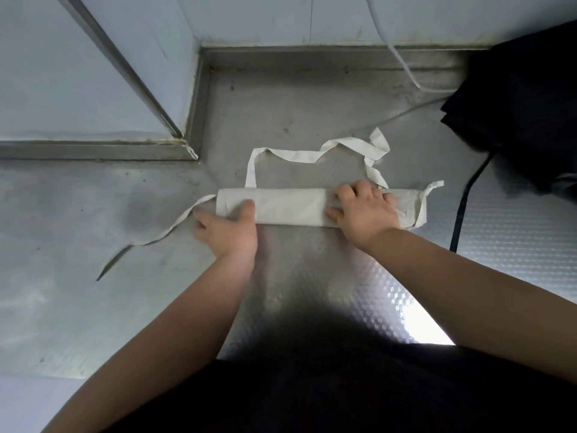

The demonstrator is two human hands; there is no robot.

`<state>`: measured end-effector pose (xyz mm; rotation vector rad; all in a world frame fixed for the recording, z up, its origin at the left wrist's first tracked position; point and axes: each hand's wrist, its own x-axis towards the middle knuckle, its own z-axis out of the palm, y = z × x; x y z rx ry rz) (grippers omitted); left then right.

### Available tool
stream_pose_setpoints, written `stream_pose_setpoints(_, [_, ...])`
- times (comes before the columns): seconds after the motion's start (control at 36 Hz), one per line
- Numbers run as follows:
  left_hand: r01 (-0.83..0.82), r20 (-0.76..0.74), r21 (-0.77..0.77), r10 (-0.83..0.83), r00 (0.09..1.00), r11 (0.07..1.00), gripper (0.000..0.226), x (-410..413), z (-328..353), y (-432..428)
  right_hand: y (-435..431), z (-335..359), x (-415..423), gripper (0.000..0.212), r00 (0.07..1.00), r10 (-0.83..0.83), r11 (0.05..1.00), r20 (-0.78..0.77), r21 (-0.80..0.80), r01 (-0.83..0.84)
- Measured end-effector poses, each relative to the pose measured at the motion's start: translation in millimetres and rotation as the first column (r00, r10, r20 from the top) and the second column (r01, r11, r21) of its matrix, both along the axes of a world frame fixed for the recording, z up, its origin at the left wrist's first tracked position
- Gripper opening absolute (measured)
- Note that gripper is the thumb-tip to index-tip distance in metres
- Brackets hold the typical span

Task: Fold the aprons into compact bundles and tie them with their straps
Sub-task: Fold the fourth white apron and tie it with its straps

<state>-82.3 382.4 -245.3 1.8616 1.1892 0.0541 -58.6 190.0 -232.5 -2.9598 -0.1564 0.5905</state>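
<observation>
At the centre of the frame, the left hand [228,231] grips the near left end of the folded apron [287,207]. Its thumb is laid on top of the cloth and its fingers are curled at the near edge; whether they reach beneath it cannot be told. The right hand [365,210] lies flat on the right part of the same apron, fingers spread and straight, pressing down and grasping nothing. The folded apron is a long, narrow, off-white band lying crosswise on the metal counter [312,276], under both hands. From its far edge a neck strap [290,155] loops toward the upper middle, slack and twisted on the counter. A left tie [153,240] trails from the band's left end toward the lower left; a right tie [434,185] sticks out at the right end. Further out, a black cable [460,210] runs down the right side, a dark cloth [515,104] fills the upper right corner, and a white cable [401,65] crosses the wall above.
</observation>
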Motion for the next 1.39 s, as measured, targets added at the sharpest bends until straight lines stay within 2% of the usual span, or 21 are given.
stream_pose_setpoints(0.08, [-0.186,0.032,-0.239,0.199,0.979,0.953,0.086,16.5,7.8,-0.3,0.0,1.6,2.0,0.044,1.000,-0.007,1.000,-0.011,0.009,0.007])
stream_pose_setpoints(0.14, [-0.155,0.036,-0.374,0.181,0.983,0.914,0.076,22.4,12.5,2.4,0.8,2.0,2.3,0.043,1.000,-0.019,1.000,-0.018,0.019,0.019])
stream_pose_setpoints(0.19, [-0.127,0.034,-0.418,0.155,0.987,0.899,0.064,23.7,12.4,-0.4,0.3,1.9,1.8,0.043,0.999,-0.025,0.999,-0.021,0.022,0.026])
stream_pose_setpoints(0.25, [-0.105,0.170,-0.273,0.155,0.973,0.956,0.050,20.3,17.4,-7.2,0.3,1.2,1.9,0.042,1.000,-0.023,0.999,-0.017,0.024,0.023])
stream_pose_setpoints(0.31, [0.088,0.331,0.054,-0.101,0.938,0.995,0.047,15.0,21.2,-12.9,-0.1,0.7,2.5,0.043,1.000,-0.017,1.000,-0.017,0.021,0.017])
stream_pose_setpoints(0.33, [0.209,0.334,0.211,-0.272,0.902,0.955,0.046,12.0,20.2,-14.5,-0.3,0.4,2.4,0.043,1.000,-0.015,1.000,-0.018,0.021,0.016])
stream_pose_setpoints(0.42, [0.509,0.225,0.545,-0.701,0.677,0.666,0.040,4.2,12.3,-18.8,-0.7,0.8,2.3,0.043,1.000,-0.019,0.999,-0.022,0.030,0.020])
stream_pose_setpoints(0.47, [0.549,0.156,0.698,-0.846,0.510,0.459,0.030,-0.4,7.3,-20.5,-0.5,0.6,2.1,0.043,1.000,-0.021,0.999,-0.021,0.035,0.022])
stream_pose_setpoints(0.5, [0.529,0.138,0.755,-0.881,0.452,0.389,0.028,-2.3,5.4,-19.9,0.0,0.5,1.7,0.043,1.000,-0.019,0.999,-0.018,0.034,0.020])
stream_pose_setpoints(0.56, [0.487,0.122,0.827,-0.934,0.335,0.282,0.024,-3.0,-0.3,-19.5,-0.4,0.2,1.6,0.043,1.000,-0.022,0.999,-0.011,0.036,0.022])
stream_pose_setpoints(0.61, [0.453,0.066,0.873,-0.963,0.260,0.182,0.021,-6.0,-5.5,-20.7,-0.8,0.1,1.6,0.041,1.000,-0.013,0.999,-0.005,0.038,0.013])
stream_pose_setpoints(0.69, [0.507,-0.110,0.861,-0.952,0.286,0.052,0.026,-8.0,-17.4,-20.9,-1.8,1.5,2.2,0.041,1.000,-0.016,0.998,-0.008,0.058,0.017])
stream_pose_setpoints(0.81, [0.606,-0.235,0.795,-0.916,0.327,0.012,0.041,-4.6,-19.0,-19.5,-2.4,3.9,1.5,0.044,1.000,-0.020,0.996,-0.001,0.084,0.020])
stream_pose_setpoints(0.92, [0.630,-0.245,0.776,-0.935,0.256,-0.031,0.038,-1.3,-22.0,-10.4,-12.6,5.4,-3.7,0.047,1.000,-0.017,0.987,0.017,0.157,0.014])
stream_pose_setpoints(0.97, [0.636,-0.247,0.771,-0.937,0.246,-0.036,0.038,-0.6,-21.5,-7.1,-18.5,5.3,-11.3,0.051,0.989,-0.093,0.983,0.116,0.169,0.073])
stream_pose_setpoints(1.03, [0.635,-0.239,0.771,-0.942,0.236,-0.036,0.037,-0.8,-20.1,-6.2,-23.2,4.9,-21.2,0.057,0.929,-0.260,0.961,0.263,0.160,0.224])
stream_pose_setpoints(1.06, [0.638,-0.233,0.769,-0.947,0.219,-0.041,0.037,-0.7,-20.3,-5.6,-25.5,4.7,-25.9,0.063,0.881,-0.360,0.932,0.306,0.156,0.326])
stream_pose_setpoints(1.11, [0.639,-0.216,0.768,-0.960,0.180,-0.053,0.035,-0.5,-22.5,-3.3,-28.8,3.7,-32.9,0.081,0.777,-0.563,0.826,0.281,0.160,0.540])
stream_pose_setpoints(1.19, [0.655,-0.162,0.755,-0.965,0.206,0.013,0.032,-2.0,-22.1,-2.5,-28.6,5.5,-35.6,0.108,0.553,-0.829,0.550,0.082,0.292,0.782])
stream_pose_setpoints(1.31, [0.665,-0.090,0.743,-0.974,0.210,0.075,0.033,-2.8,-17.4,-2.8,-31.6,5.7,-28.0,0.102,0.306,-0.940,0.196,-0.154,0.490,0.850])
stream_pose_setpoints(1.39, [0.670,-0.083,0.738,-0.976,0.200,0.075,0.033,-0.1,-15.5,-0.6,-39.0,10.6,-21.3,0.095,0.125,-0.913,-0.137,-0.389,0.579,0.804])
